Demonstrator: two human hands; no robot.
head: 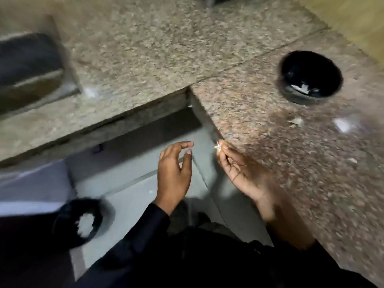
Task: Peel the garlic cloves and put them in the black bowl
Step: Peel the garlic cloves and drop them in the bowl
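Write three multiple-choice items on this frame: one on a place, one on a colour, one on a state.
1. Where does the bowl stand?
A. on the stone counter, far right
B. on the floor
C. in the left hand

2. What colour is the bowl?
A. white
B. black
C. red

3. What is the right hand doing?
A. lying flat on the counter
B. gripping the bowl
C. pinching a garlic clove at its fingertips

Answers:
1 A, the bowl sits on the speckled counter near the right edge of the view.
2 B, its wall and inside are black, with pale bits at the bottom.
3 C, the small pale clove is between the fingertips, while the left hand holds nothing.
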